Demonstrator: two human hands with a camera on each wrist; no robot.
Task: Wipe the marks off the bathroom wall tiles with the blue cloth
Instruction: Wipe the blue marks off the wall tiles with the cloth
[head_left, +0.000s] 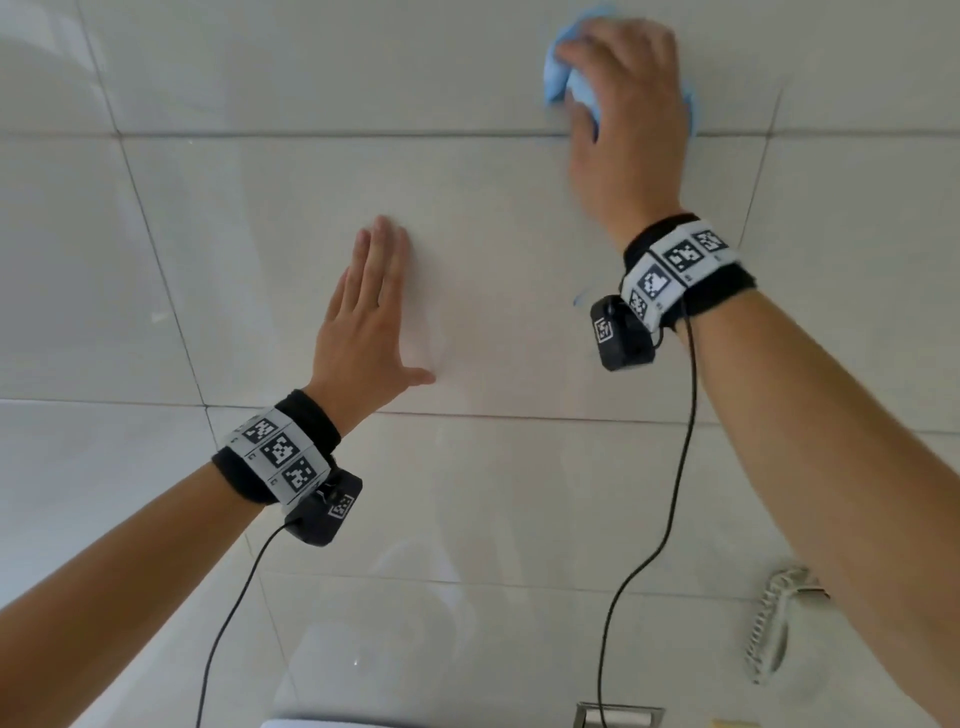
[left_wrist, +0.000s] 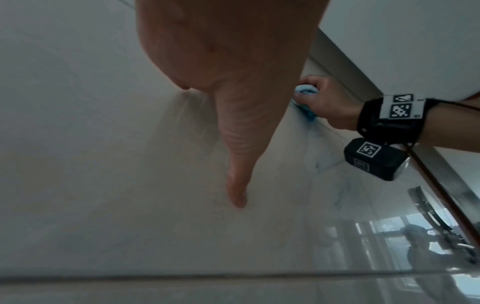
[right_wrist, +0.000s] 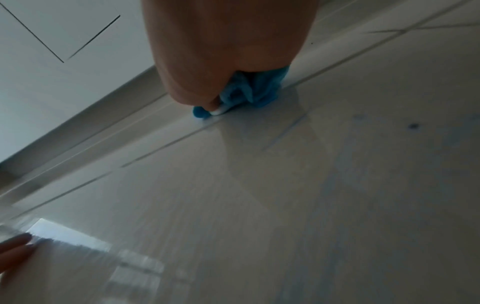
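Observation:
Pale glossy wall tiles (head_left: 260, 234) fill the head view. My right hand (head_left: 623, 104) grips a bunched blue cloth (head_left: 558, 78) and holds it against the wall at the upper right, just above a horizontal grout line. The right wrist view shows the cloth (right_wrist: 254, 90) squeezed under my right hand (right_wrist: 226, 51), on the grout line. Faint blue marks (right_wrist: 413, 125) dot the tile below the cloth, and one faint blue mark (head_left: 579, 299) shows beside my right wrist. My left hand (head_left: 374, 312) lies flat on the middle tile, fingers straight and together, thumb spread.
A coiled shower hose (head_left: 769, 623) hangs at the lower right. A metal fixture (head_left: 618, 714) sits at the bottom edge. Black cables (head_left: 670, 493) trail down from both wrist cameras. A chrome fitting (left_wrist: 426, 205) shows in the left wrist view.

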